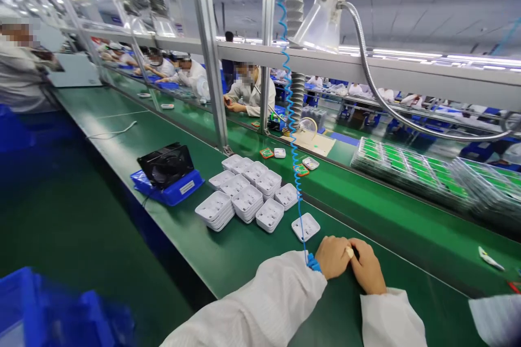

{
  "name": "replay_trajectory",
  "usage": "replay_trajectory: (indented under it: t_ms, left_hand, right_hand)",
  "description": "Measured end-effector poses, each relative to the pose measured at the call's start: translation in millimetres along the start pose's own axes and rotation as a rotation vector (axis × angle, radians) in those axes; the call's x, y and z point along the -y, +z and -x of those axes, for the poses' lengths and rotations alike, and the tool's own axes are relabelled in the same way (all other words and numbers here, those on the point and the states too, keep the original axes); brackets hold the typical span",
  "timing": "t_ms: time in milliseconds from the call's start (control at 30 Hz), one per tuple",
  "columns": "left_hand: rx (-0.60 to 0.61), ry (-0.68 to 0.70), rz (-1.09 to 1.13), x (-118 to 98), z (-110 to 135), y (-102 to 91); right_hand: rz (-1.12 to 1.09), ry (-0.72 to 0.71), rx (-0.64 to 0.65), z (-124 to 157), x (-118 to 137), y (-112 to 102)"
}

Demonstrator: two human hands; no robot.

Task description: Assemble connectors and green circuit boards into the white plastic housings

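Observation:
My left hand (334, 256) and my right hand (368, 268) meet at the fingers, low over the green bench. Both have curled fingers, and whatever may be inside them is hidden. A pale finger cot (349, 252) shows where the hands touch. Around my left wrist sits a blue wrist strap (313, 262), its coiled blue cord (290, 103) rising to the frame above. Just beyond my left hand lies a single white plastic housing (306, 227). To its left stand several stacks of similar white housings (247, 201), open side up.
A blue bin (175, 190) with a black fan sits left of the stacks. On the bright green belt lie small circuit boards (301, 169) and white housings. Trays of green boards (391, 157) are stacked at right, near cutters (490, 258). Co-workers sit across the line.

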State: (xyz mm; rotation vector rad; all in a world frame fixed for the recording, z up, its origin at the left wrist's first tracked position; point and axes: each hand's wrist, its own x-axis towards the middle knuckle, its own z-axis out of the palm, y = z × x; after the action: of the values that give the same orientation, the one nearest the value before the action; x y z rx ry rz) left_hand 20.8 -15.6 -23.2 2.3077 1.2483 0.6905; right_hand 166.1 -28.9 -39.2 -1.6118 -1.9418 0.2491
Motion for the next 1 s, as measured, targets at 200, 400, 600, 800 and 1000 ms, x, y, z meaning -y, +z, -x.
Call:
replay_trajectory:
  t_ms: [200,400,600,800,1000]
  left_hand:
    - [-0.018,0.003,0.022,4,2,2.9]
    - [-0.017,0.0,0.022,4,2,4.6]
    - [-0.007,-0.005,0.011,4,2,3.6]
    - [-0.001,0.01,-0.005,2,3,-3.0]
    - [-0.016,0.012,-0.003,2,2,-1.1]
  right_hand:
    - [0.032,-0.002,0.014,0,-8,4]
    - [0.027,0.04,0.033,2,-10,5]
    - [0.035,0.039,0.025,1,-12,6]
    - [0.035,0.007,0.036,-1,-6,4]
    - [0.015,0.007,0.031,-1,-2,1]
